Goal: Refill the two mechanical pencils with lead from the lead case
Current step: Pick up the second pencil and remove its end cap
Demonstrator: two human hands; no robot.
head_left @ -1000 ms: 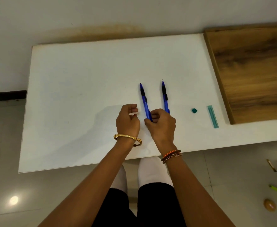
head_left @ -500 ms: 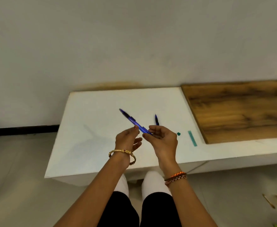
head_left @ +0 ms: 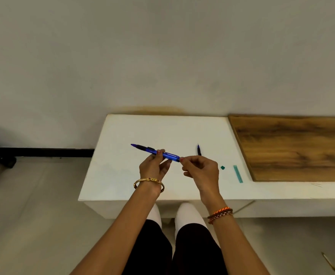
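Blue pencil [head_left: 156, 152]: pinched mid-barrel by left hand [head_left: 152, 168], its end gripped by right hand [head_left: 200, 172] fingertips. Second pencil [head_left: 199, 150], teal lead case [head_left: 238, 173]: lay on white table [head_left: 123, 175].

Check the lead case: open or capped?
Open, it seems: the lead case lies flat on the white table, a small green cap-like piece lying apart.

Plain room: white table [head_left: 123, 175], bare wall [head_left: 162, 56]
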